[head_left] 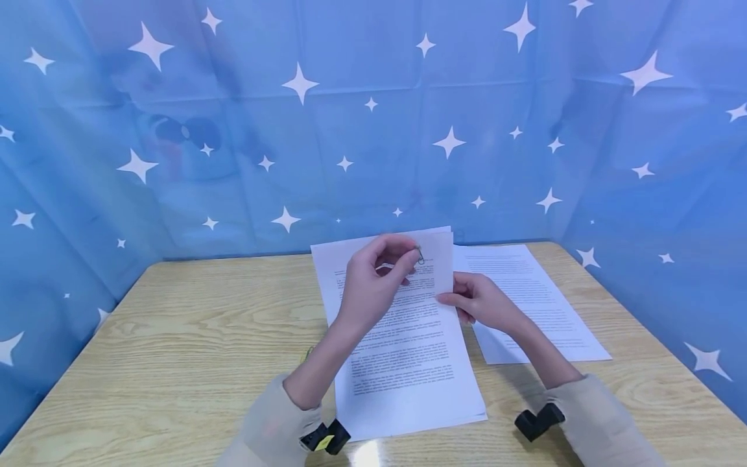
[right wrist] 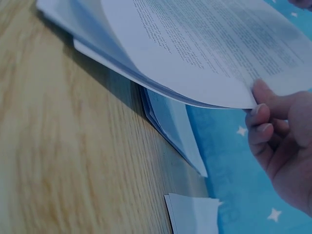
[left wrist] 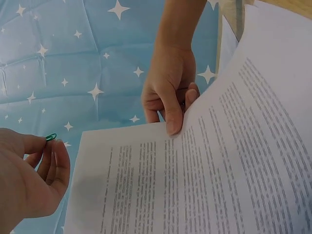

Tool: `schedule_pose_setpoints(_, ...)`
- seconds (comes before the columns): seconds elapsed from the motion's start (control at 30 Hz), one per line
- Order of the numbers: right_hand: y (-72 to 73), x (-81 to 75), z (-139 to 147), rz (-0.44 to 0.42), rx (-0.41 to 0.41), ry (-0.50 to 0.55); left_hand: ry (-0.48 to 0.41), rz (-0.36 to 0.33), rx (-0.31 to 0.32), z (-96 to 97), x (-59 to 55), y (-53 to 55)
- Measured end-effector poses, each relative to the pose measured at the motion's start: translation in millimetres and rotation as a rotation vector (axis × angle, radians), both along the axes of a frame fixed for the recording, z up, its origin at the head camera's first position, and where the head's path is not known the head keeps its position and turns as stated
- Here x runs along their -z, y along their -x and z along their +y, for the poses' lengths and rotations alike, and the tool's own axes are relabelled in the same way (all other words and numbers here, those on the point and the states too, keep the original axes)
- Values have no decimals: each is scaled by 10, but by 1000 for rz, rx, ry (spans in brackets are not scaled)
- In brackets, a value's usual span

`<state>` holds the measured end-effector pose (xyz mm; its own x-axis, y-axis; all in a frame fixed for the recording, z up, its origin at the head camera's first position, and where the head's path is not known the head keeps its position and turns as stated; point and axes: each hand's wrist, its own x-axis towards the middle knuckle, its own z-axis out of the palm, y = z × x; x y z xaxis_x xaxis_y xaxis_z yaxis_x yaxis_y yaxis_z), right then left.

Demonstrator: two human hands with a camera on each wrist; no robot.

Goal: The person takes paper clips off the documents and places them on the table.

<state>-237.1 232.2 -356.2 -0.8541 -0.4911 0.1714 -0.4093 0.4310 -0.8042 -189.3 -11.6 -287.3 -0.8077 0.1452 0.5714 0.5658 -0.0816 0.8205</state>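
Observation:
Between thumb and fingertips, my left hand (head_left: pixel 373 279) pinches a small green paper clip (left wrist: pixel 51 137). The clip is beside the top edge of some printed sheets (head_left: pixel 403 370) in the left wrist view, and overlaps their upper right part in the head view. My right hand (head_left: pixel 483 301) holds these sheets by their right edge, thumb on the printed face and fingers behind. Their upper part is lifted and curves up from the table, as the right wrist view shows. Several layers show along the edge of the sheets (right wrist: pixel 204 83).
More printed paper (head_left: pixel 525 292) lies flat on the wooden table (head_left: pixel 192 324), right of the held sheets. A small yellow-green item (head_left: pixel 307 353) is partly hidden behind the left forearm. A blue star-patterned curtain (head_left: pixel 362 162) hangs behind the table and along its sides.

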Motion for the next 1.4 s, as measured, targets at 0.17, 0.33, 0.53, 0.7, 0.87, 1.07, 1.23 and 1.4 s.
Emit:
schedule_pose_setpoints(0.17,-3,-1,20,3,-4,3,29,-21,-20,-94,44,-6)
schedule_pose_setpoints(0.33,11,8,31,9,0,1,63,-47,-20,-215,100,-27)
schedule_pose_setpoints(0.53,12,11,31,17,7,-2,97,-89,-35,-377,196,-32)
schedule_pose_setpoints(0.7,15,17,35,21,11,-1,126,-125,-58,-510,260,-46)
schedule_pose_setpoints(0.87,21,25,40,17,10,9,162,-162,-77,-653,320,-75)
schedule_pose_setpoints(1.07,26,38,44,13,10,14,212,-212,-118,-817,418,-96)
schedule_pose_setpoints(1.23,24,34,46,6,5,14,255,-252,-154,-930,479,-126)
schedule_pose_setpoints(1.4,19,17,47,4,7,21,314,-262,-193,-1023,543,-152)
